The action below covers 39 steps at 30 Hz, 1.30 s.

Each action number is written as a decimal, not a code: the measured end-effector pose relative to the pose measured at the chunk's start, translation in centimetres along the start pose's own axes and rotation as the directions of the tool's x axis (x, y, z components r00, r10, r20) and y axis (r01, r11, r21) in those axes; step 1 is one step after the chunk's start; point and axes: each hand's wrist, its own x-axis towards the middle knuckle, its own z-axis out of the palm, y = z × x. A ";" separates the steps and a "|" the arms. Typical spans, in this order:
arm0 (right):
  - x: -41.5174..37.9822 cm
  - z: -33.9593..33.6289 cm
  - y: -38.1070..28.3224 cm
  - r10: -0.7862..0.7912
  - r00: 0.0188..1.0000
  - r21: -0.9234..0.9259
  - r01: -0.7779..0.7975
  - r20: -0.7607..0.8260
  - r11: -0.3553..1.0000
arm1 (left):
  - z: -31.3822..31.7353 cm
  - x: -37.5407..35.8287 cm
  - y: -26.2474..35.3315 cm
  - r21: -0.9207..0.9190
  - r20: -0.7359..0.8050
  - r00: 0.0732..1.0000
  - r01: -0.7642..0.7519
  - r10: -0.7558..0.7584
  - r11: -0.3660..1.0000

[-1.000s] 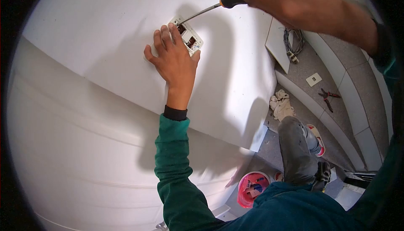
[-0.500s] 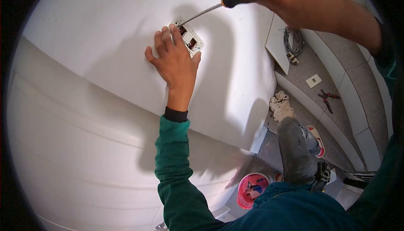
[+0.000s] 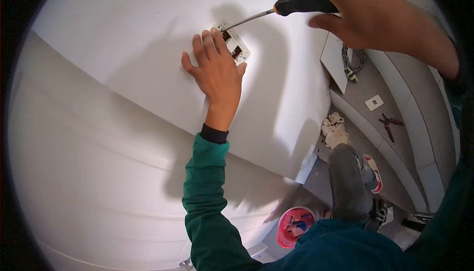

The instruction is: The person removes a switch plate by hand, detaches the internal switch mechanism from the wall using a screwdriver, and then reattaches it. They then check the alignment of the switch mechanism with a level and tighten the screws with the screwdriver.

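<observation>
Step in hand, as judged: fastening or loosening one wall socket frame (image 3: 235,46), set in the white wall (image 3: 123,34) at upper centre. The left hand (image 3: 217,73) lies flat and open, fingers steadying the frame's left edge. The right hand (image 3: 365,9) is closed around one screwdriver (image 3: 291,8), its tip at the frame's far corner. The next move calls for a seated, square tip. On the floor, right: one pliers (image 3: 388,124), one cover plate (image 3: 374,102), one pink bucket (image 3: 295,225).

White smooth wall (image 3: 123,39) with strong light and soft shadows, grey speckled floor (image 3: 368,86) with pale tile bands, crumpled white rag (image 3: 335,130), coiled grey cable (image 3: 351,59), red pliers (image 3: 388,124), pink bucket (image 3: 295,220) below
</observation>
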 end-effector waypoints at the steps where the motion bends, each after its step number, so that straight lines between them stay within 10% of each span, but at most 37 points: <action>1: -0.2 0.2 0.2 -0.015 0.999 -0.011 0.015 -0.034 1.000 | 0.1 0.0 0.0 -0.030 -0.011 1.000 -0.002 0.002 1.000; 22: -1.1 1.9 -0.1 -0.094 0.939 -0.263 0.004 -0.330 0.965 | -0.1 -0.6 -0.1 -0.079 -0.047 0.999 -0.006 0.002 0.997; 24: -1.2 0.0 0.6 -0.287 0.954 -0.433 0.222 -0.090 0.873 | 0.1 -0.7 0.0 -0.088 -0.040 0.999 -0.001 -0.003 0.996; 27: -0.3 -1.5 -0.6 0.246 0.899 0.246 -0.347 0.363 0.905 | 0.3 -0.7 -0.1 -0.055 -0.066 0.998 -0.020 0.017 0.998; 28: -0.8 0.9 0.8 0.073 0.997 0.029 -0.073 -0.002 0.997 | 0.3 -0.6 -0.1 -0.054 -0.061 0.998 -0.023 0.020 0.998; 30: -0.8 3.9 2.3 -0.368 0.849 -0.426 0.193 -0.378 0.884 | 0.4 -0.7 -0.2 -0.056 -0.053 0.999 -0.015 0.012 0.998; 34: -1.8 2.8 1.6 0.138 0.978 0.098 -0.124 -0.158 0.987 | 0.6 -0.7 -0.2 -0.024 -0.071 0.997 -0.030 0.028 0.999; 39: -1.3 3.6 1.9 -0.096 0.958 -0.113 0.067 -0.272 0.991 | 1.1 -0.6 -0.3 0.005 -0.119 0.992 -0.030 0.031 1.000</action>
